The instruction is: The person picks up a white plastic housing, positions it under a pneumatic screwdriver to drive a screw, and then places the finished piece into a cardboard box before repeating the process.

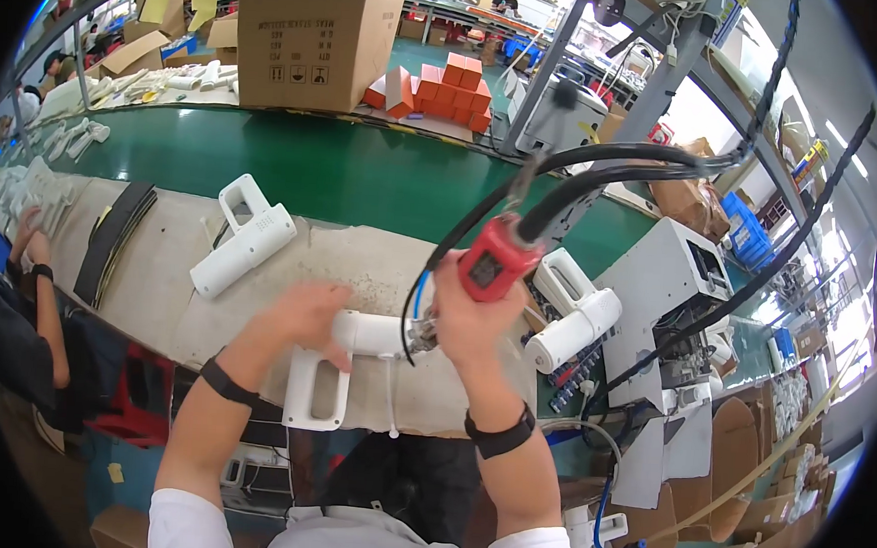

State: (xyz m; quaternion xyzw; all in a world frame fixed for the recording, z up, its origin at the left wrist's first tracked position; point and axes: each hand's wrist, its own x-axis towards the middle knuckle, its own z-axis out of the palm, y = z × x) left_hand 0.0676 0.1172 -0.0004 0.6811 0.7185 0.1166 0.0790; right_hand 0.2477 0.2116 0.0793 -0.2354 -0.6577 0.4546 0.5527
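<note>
My right hand [474,321] is wrapped around a red electric screwdriver [494,262], which hangs from above with black cables attached. Beneath that hand is the metal-and-wire end of a white handheld appliance [374,335] lying on the cardboard-covered bench; my hand hides the tool's tip. My left hand [302,316], a little blurred, grips the other end of the appliance body, thumb and fingers on either side. The loop handle [315,392] points toward me, and a thin white cord [390,400] hangs beside it. Both wrists wear black bands.
Similar white appliances lie left [244,236] and right [575,311] of my hands. Dark curved strips [115,242] rest farther left, near a co-worker's arm [51,323]. Beyond the green belt [296,162] stand a large carton [317,39] and orange boxes [455,91]. A white machine [655,305] is at right.
</note>
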